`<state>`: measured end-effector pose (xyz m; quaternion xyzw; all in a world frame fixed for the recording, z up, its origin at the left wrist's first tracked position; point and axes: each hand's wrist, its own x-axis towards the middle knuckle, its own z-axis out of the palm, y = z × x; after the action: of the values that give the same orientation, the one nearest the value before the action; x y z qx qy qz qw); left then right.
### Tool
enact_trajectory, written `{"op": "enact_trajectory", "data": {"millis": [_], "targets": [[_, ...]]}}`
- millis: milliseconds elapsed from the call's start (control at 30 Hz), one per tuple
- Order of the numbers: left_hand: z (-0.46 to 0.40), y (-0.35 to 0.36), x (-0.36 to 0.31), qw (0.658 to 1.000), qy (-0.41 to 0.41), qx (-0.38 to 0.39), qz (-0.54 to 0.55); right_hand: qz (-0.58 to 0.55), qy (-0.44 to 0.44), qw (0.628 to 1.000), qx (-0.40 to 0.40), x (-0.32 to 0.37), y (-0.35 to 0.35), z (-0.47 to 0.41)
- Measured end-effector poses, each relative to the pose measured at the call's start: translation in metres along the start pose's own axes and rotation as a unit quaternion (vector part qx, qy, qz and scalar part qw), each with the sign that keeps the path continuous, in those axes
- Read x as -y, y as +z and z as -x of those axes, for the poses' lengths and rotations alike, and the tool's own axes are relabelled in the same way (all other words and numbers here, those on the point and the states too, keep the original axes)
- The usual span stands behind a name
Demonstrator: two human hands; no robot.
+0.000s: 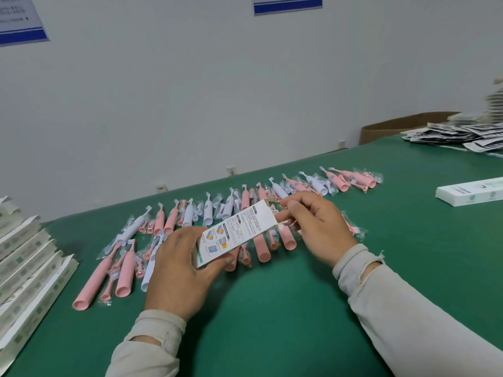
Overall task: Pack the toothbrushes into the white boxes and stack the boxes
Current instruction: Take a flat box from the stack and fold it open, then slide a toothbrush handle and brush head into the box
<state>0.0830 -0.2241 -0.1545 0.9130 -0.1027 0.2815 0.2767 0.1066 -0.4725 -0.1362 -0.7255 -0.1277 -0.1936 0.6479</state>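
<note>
Above the green table (272,308), the left hand (177,270) grips the white box (234,232) at its seven o'clock end. The right hand (318,224) pinches its open flap at one o'clock, over the toothbrushes (261,242).

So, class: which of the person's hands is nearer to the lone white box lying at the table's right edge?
The right hand. It works the open end of the held box, with the lone white box farther to its right. The left hand grips the held box's other end, farther away.

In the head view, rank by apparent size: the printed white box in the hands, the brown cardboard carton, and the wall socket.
1. Printed white box.
2. Brown cardboard carton, mostly hidden and farther away, so its rank is unsure.
3. Wall socket.
</note>
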Motion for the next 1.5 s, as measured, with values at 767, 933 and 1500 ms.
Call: {"op": "enact_trajectory", "data": {"millis": [767, 933, 1500], "targets": [[0.001, -0.005, -0.003, 0.999, 0.021, 0.030, 0.020, 0.032, -0.010, 0.980, 0.195, -0.003, -0.007, 0.002], [-0.001, 0.000, 0.006, 0.996, -0.059, -0.024, -0.064, 0.080, 0.012, 0.995, 0.066, -0.007, -0.033, -0.034], [0.000, 0.008, -0.002, 0.991, -0.087, -0.034, -0.096, 0.501, 0.179, 0.847, -0.002, -0.059, -0.079, -0.055]]}}
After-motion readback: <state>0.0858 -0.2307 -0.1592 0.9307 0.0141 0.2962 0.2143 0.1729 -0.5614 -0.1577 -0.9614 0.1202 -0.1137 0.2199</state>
